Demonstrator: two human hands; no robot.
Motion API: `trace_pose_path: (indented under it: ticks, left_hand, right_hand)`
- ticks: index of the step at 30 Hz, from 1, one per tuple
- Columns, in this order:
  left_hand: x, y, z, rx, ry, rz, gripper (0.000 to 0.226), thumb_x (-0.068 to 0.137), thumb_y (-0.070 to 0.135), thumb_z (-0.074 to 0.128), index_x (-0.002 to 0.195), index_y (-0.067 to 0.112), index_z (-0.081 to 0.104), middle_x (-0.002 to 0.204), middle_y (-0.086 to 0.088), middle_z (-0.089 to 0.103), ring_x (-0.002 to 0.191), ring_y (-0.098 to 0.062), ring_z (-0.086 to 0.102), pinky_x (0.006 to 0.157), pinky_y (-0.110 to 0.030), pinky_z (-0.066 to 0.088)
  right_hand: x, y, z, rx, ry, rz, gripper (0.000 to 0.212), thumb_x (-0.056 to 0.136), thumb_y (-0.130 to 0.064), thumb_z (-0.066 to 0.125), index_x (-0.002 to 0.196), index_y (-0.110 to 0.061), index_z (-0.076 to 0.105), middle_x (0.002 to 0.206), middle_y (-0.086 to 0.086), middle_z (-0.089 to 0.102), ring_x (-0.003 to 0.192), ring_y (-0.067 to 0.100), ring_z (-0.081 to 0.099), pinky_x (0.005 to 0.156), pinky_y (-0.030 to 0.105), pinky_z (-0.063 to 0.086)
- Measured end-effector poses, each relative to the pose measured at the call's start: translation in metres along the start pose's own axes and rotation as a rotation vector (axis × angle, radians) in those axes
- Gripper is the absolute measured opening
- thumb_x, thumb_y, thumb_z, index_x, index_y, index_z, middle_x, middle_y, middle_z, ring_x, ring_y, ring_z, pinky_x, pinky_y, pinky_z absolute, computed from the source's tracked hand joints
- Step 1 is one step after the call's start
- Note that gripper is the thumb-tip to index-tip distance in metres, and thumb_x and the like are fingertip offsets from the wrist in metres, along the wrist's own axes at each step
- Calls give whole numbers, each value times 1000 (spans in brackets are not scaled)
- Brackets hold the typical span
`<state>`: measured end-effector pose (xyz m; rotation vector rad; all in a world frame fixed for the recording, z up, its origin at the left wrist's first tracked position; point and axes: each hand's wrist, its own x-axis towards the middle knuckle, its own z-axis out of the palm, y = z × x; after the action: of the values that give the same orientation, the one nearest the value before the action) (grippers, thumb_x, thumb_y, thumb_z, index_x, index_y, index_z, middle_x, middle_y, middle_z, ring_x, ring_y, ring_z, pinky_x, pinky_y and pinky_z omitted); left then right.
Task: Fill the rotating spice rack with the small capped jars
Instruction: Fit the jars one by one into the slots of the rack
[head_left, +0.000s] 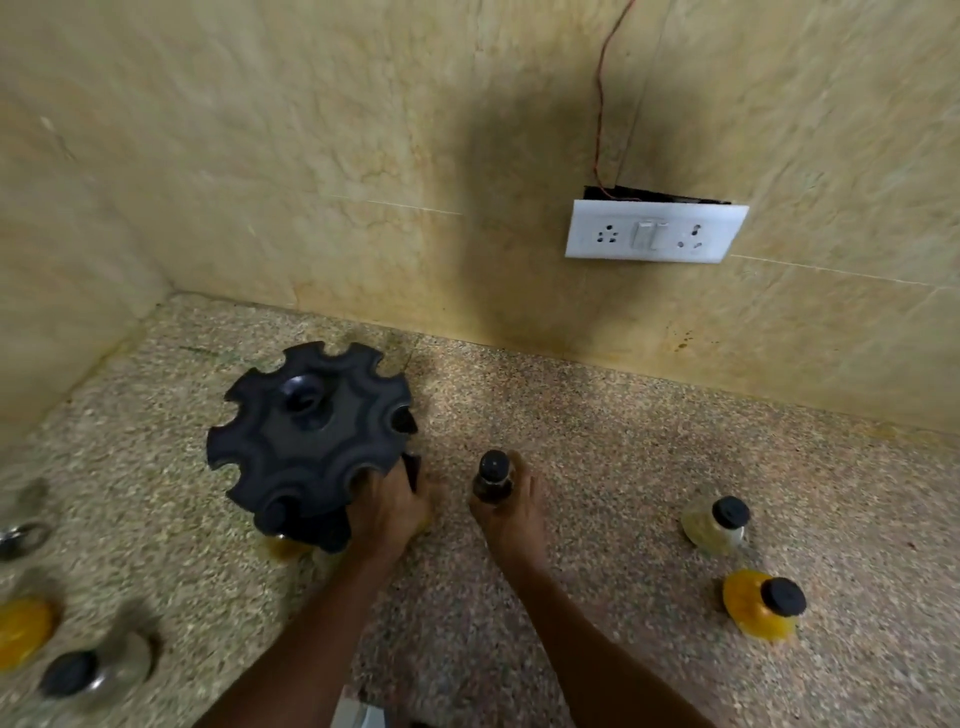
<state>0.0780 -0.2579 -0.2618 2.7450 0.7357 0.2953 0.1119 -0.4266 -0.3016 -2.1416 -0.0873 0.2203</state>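
Note:
The black rotating spice rack (311, 431) stands on the speckled counter at centre left, its notched top disc facing me. One capped jar (280, 540) sits in a slot at its near side. My left hand (392, 506) reaches in under the disc's right edge; what its fingers hold is hidden. My right hand (511, 512) grips a dark jar with a black cap (492, 475), upright on the counter just right of the rack. Loose jars stand to the right: a pale one (717, 525) and a yellow one (761, 603).
More jars, blurred, lie at the left edge: a yellow one (23, 631), a clear one with a black cap (93, 670) and a metal-lidded one (21, 535). Tiled walls meet in a corner behind the rack. A white socket plate (654, 231) hangs on the back wall.

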Motion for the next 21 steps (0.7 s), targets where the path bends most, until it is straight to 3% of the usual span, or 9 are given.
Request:
trace_pose_path:
  ticks: [3,5,7,9,11,15,19,21]
  left_hand:
    - [-15,-9,-10,-53,-116,-38,57,80,28,76,130,6,60,122,-22,65,111,-43,61,86,-45,54]
    - [-22,-24,-16,-65,-165,12,64,78,26,76,136,11,56,125,-18,63,112,-42,60,84,-44,53]
    - [-23,-40,-18,5,-211,53,68,77,33,71,140,20,51,131,-12,59,118,-37,56,89,-43,52]
    - [-20,-56,-9,51,-237,30,58,76,45,58,130,26,57,122,-7,62,114,-33,57,91,-42,51]
    - [-18,-65,-1,48,-274,3,55,70,58,44,118,33,59,112,2,63,110,-26,58,91,-42,50]
    - [-20,-72,-1,26,-248,46,69,68,79,48,122,37,55,117,8,63,113,-19,57,95,-40,49]
    - [-28,-64,-12,86,-140,61,78,75,73,54,135,24,53,132,-3,60,125,-29,52,103,-44,45]
    - [-32,-63,-12,87,-137,53,79,79,71,53,139,20,49,137,-7,56,130,-31,49,105,-45,44]
  right_hand:
    - [-2,5,11,-48,-119,-80,83,82,-45,75,154,-32,34,144,-1,47,129,22,50,102,40,49]
    - [-3,1,15,-75,-254,-137,81,83,-42,75,153,-32,36,143,0,51,126,21,57,98,33,50]
    - [-5,-9,24,-82,-377,-178,76,86,-38,76,152,-31,39,140,2,53,122,22,61,93,29,50]
    - [-9,-17,40,-95,-441,-219,75,84,-42,76,150,-31,43,136,0,53,119,20,59,95,35,53]
    - [-11,-19,56,-84,-470,-224,78,81,-44,77,150,-33,43,133,-1,53,117,19,58,95,41,55]
    - [-15,-21,75,-59,-495,-227,69,86,-33,78,147,-37,45,123,-2,54,100,13,59,83,26,50]
    - [-15,-15,83,-50,-480,-237,68,86,-30,80,144,-37,47,125,-3,54,92,-8,57,79,9,49]
    - [-16,-14,88,-32,-473,-239,68,87,-30,79,147,-31,47,128,-5,54,96,-7,61,84,18,56]
